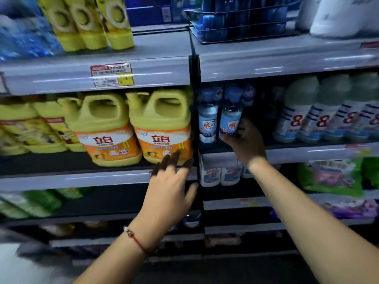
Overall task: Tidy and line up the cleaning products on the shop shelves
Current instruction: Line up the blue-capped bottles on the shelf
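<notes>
Red cord circled our left wrist; our left hand (170, 187) reached with straight, spread fingers to the yellow jug (162, 128) at the middle shelf's (82, 178) right end. Beyond, our right hand (245, 144) curled around the blue-capped bottle (230, 119) near the neighbouring shelf's left edge.

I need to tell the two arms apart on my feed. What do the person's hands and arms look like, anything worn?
Both forearms are bare, with no sleeves or gloves in view. The left hand has a thin red cord bracelet with a small pale bead at the wrist. The right hand wears nothing visible: no ring, watch or band.
</notes>
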`<state>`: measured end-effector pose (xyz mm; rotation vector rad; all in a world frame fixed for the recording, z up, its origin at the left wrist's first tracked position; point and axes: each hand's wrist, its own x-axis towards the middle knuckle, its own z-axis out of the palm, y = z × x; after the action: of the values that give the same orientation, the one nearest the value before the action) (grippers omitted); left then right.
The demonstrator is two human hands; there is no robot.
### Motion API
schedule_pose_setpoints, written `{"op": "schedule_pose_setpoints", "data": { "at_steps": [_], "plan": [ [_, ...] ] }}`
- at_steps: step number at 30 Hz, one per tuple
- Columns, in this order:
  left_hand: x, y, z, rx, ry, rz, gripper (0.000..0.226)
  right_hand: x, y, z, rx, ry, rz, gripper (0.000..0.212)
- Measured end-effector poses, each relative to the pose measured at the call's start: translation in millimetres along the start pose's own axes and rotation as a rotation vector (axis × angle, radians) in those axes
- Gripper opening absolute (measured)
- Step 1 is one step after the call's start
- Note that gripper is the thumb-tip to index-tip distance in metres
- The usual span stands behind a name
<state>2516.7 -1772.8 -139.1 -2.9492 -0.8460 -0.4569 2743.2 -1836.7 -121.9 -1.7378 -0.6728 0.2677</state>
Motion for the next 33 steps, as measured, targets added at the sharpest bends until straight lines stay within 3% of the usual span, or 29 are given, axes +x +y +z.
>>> {"op": "schedule_pose_setpoints", "data": {
  "at_steps": [3, 8, 11, 13, 16, 21, 33],
  "plan": [
    [-8.7, 5.6, 4.3, -0.003, 0.003, -0.042, 0.053, -4.3, 9.2, 2.9, -0.017, -0.025, -0.047, 0.041],
    [-20.1, 11.3, 2.7, 0.012, -0.030, -0.090, 0.055, -6.8, 9.8, 1.3, -0.057, -0.055, -0.019, 0.058],
    [-30.4, 9.7, -2.3, 0.046, -0.020, -0.080, 0.053, -33.7, 5.0, -6.0, -0.171, 0.042, -0.090, 0.074],
    [-43.2, 3.8, -3.2, 0.075, -0.013, -0.084, 0.055, -64.4, -3.6, -15.1, -0.307, 0.034, -0.146, 0.070],
    [-68.0, -8.0, -0.9, 0.094, -0.024, -0.102, 0.059, -108.7, -15.7, -18.3, -0.499, -0.174, -0.229, 0.063],
    [-109.3, -39.3, 0.6, 0.074, -0.032, -0.163, 0.062, -161.8, -30.6, 27.0, -0.783, -0.585, -0.413, 0.072],
    [-234.9, -228.7, -36.9, 0.061, 0.018, -0.381, 0.062, -254.1, -104.3, 218.9, -0.908, -0.835, -0.615, 0.076]
  ]
}}
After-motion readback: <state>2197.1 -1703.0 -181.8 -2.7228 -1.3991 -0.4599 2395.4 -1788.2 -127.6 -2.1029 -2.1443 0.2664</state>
